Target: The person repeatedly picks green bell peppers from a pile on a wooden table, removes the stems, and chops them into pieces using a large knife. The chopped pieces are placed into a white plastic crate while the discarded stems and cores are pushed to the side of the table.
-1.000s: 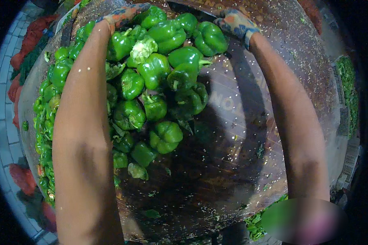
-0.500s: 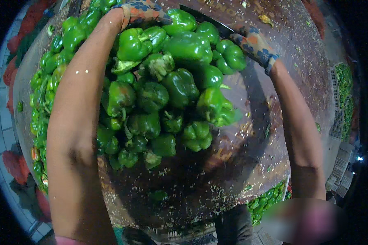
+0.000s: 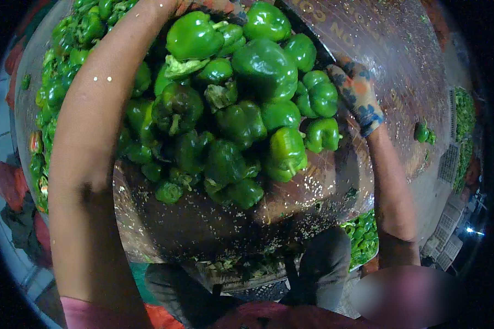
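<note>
A heap of green bell peppers lies on the dark wooden table between my bare forearms. My left hand, in a flower-patterned glove, reaches round the heap's far side. Its fingers are stretched out against the peppers, partly cut off by the upper edge. My right hand, gloved alike, is closed at the heap's right side on a knife. The long dark blade points away to the upper left, along the back of the peppers. One bell pepper rests just left of my right wrist.
More green peppers spread along the table's left side. A small green piece sits at the right. Pale seeds litter the wood. Below the near right edge is a container of green pieces; crates stand on the floor farther right.
The view has shifted, bringing my legs further in. Several peppers on the heap have rolled or turned, and one at the right edge has settled. My right hand still grips the knife.
</note>
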The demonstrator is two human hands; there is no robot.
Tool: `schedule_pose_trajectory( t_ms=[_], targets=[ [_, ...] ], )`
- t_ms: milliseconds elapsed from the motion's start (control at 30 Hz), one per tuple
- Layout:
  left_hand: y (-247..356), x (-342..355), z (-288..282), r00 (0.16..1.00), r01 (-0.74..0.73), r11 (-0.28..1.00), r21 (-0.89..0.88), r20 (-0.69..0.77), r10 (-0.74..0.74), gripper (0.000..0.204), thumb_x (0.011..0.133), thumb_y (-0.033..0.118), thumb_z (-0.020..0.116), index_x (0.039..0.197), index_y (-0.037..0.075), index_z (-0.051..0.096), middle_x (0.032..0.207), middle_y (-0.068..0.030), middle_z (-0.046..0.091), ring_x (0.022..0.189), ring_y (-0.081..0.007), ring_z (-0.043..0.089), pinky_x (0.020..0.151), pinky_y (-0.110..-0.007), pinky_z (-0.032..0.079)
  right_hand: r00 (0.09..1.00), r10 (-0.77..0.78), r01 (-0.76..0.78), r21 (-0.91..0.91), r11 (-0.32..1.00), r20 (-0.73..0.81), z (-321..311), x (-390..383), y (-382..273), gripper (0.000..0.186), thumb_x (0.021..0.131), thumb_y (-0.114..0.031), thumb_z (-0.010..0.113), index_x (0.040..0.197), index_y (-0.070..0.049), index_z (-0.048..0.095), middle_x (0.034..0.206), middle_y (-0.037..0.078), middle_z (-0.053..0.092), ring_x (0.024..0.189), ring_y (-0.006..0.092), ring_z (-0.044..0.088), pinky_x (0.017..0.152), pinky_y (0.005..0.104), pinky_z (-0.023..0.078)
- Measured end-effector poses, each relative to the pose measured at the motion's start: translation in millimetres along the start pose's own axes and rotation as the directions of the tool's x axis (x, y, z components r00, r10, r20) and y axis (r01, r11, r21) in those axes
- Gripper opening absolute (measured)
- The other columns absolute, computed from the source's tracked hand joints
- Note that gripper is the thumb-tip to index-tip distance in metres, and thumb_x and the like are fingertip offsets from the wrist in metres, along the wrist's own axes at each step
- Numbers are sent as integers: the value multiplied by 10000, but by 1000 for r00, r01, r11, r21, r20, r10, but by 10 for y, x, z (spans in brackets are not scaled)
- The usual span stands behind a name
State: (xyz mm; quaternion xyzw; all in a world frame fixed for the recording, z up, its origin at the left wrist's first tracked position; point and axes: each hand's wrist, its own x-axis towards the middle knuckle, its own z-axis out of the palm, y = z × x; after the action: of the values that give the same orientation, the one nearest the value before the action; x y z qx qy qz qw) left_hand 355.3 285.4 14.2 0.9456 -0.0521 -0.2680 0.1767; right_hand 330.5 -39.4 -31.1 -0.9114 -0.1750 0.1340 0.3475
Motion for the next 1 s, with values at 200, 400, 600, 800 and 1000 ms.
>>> schedule_pose_trajectory(
  t_ms=[200, 400, 600, 800, 1000],
  targets=[
    [-222, -635, 566, 969, 69, 978, 195, -247, -19, 407, 763, 404, 604, 1050, 116, 622, 1068, -100, 595, 942, -233, 562, 824, -343, 432, 992, -119, 121, 52, 991, -37, 300, -660, -355, 321, 837, -134, 540, 1141, -35, 554, 965, 127, 636, 883, 183, 593, 788, 304, 449],
    [-412, -1545, 1053, 823, 116, 815, 567, -515, 241, 401, 800, 394, 577, 1095, 124, 593, 1170, -134, 542, 1037, -274, 542, 882, -358, 426, 987, -148, 146, -38, 989, -60, 745, -1043, -686, 327, 834, -175, 539, 1150, -93, 560, 1003, 144, 631, 918, 227, 605, 795, 318, 449],
    [1188, -2950, 1789, 604, -80, 961, 266, -754, 259, 402, 803, 357, 518, 1129, 123, 537, 1039, -177, 570, 983, -344, 542, 808, -412, 432, 945, -235, 232, -42, 972, -227, 864, -1448, -580, 306, 848, -209, 512, 1132, -104, 559, 963, 173, 624, 906, 314, 597, 776, 372, 451],
    [1998, -3359, 3813, 758, -56, 810, 584, -503, 415, 456, 790, 370, 521, 1235, 308, 445, 1327, -110, 397, 1263, -339, 311, 1012, -594, 163, 784, -276, 408, 125, 904, -556, 604, -2024, -524, 328, 863, -271, 507, 1157, -131, 545, 1030, 162, 608, 947, 305, 586, 814, 373, 448],
    [1939, -3113, 3735, 558, 123, 919, 374, -792, 248, 491, 747, 353, 600, 1220, 321, 472, 1298, -113, 401, 1248, -343, 286, 1032, -563, 132, 807, 225, -3, 378, 926, -546, 366, -2700, 309, 316, 836, -263, 577, 1045, -26, 572, 829, 43, 597, 704, 130, 527, 598, 290, 427]
  ],
)
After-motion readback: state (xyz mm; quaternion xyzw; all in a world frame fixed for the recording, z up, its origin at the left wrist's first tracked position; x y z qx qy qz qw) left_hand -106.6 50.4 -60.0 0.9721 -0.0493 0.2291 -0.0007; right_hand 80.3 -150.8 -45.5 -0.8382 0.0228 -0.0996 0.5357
